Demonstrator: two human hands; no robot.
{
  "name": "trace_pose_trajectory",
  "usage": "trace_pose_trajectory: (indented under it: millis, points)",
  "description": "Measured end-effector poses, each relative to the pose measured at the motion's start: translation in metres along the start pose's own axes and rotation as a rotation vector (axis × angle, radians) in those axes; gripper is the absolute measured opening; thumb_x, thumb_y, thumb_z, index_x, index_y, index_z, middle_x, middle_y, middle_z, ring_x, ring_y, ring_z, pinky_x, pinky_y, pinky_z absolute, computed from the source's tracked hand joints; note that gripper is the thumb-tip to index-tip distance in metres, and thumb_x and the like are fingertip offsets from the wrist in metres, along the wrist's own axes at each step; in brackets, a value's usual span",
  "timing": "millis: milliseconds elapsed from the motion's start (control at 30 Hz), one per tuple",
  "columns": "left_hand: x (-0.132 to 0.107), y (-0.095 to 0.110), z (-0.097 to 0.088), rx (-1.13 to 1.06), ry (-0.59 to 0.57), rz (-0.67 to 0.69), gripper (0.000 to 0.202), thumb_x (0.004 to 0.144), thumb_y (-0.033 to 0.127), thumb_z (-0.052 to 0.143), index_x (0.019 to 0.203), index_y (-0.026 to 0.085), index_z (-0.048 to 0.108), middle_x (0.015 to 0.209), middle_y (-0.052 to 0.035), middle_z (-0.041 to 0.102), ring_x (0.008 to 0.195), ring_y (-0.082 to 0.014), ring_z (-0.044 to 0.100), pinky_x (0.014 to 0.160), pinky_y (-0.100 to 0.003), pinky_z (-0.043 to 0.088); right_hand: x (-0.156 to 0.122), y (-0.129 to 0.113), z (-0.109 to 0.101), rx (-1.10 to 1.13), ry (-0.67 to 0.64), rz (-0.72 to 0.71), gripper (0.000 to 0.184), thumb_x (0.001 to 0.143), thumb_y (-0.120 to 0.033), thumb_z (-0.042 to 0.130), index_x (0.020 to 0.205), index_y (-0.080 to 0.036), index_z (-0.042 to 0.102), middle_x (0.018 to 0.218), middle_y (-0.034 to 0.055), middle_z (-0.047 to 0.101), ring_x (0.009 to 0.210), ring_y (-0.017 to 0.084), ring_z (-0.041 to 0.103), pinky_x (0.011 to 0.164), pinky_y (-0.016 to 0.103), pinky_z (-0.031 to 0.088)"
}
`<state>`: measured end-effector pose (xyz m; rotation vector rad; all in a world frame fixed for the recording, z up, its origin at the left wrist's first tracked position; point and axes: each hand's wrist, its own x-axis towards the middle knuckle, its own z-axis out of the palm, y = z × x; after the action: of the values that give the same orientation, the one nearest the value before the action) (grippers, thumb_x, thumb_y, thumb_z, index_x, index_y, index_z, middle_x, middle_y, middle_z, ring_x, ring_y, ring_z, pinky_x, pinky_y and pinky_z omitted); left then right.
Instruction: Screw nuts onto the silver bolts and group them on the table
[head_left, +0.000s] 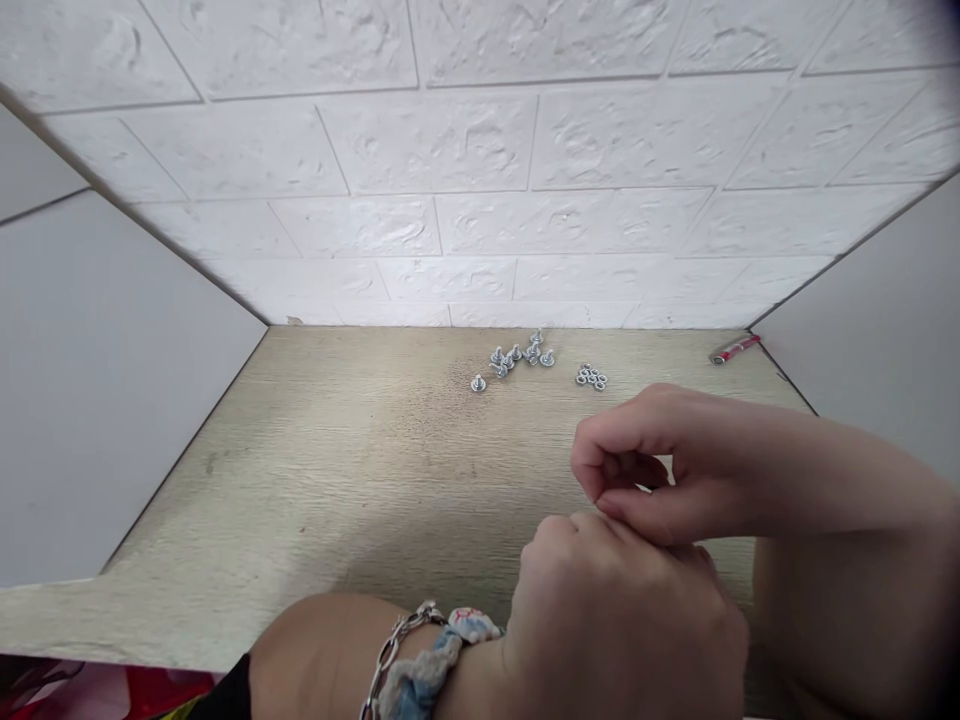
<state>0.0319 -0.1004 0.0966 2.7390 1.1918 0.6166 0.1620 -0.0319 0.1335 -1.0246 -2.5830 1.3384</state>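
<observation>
Standing head-down: L-most bolt (478, 384), shank up, long axis approx. vert.

Lighting's pretty decent tbh, soft and even, with the white brick wall (480, 140) up top the brightest bit. Can't see the actual light source. There's a blurry-edged shadow on the table (300, 450) at lower centre, and it gets murky at lower right. The left hand (626, 610) looks kinda soft. Wide lens stretches the sides, and the upper right corner goes dark.
</observation>
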Motion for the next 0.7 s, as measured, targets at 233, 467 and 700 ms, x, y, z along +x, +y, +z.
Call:
trace_pose_trajectory:
  millis: [233, 467, 700]
  points:
    - [0.000, 0.000, 0.002, 0.041, 0.026, 0.008, 0.019, 0.063, 0.010, 0.048, 0.045, 0.017, 0.048, 0.040, -0.0014, 0.044, 0.032, -0.0104, 0.032, 0.034, -0.027, 0.010, 0.001, 0.000, 0.000, 0.019, 0.016, -0.005, 0.011, 0.072, -0.009, 0.047, 0.070, -0.017, 0.054, 0.058, -0.0037, 0.049, 0.052, 0.006, 0.044, 0.041, 0.016, 0.029]
    - [0.001, 0.002, 0.013, 0.126, 0.277, 0.025, 0.027, 0.054, 0.017, 0.056, 0.033, 0.019, 0.040, 0.034, -0.0003, 0.036, 0.029, -0.0098, 0.024, 0.032, -0.028, 0.008, 0.003, 0.006, 0.001, -0.005, -0.028, -0.033, 0.009, 0.074, -0.011, 0.046, 0.071, -0.016, 0.053, 0.059, -0.0040, 0.049, 0.052, 0.005, 0.040, 0.043, 0.015, 0.028]
    - [0.000, 0.001, 0.011, 0.062, 0.212, 0.054, 0.033, 0.060, 0.016, 0.056, 0.032, 0.019, 0.039, 0.036, -0.0028, 0.040, 0.030, -0.0100, 0.023, 0.032, -0.028, 0.008, 0.003, 0.005, 0.001, 0.012, -0.025, -0.028, 0.010, 0.074, -0.010, 0.046, 0.071, -0.017, 0.052, 0.058, -0.0042, 0.049, 0.052, 0.005, 0.041, 0.043, 0.015, 0.028]
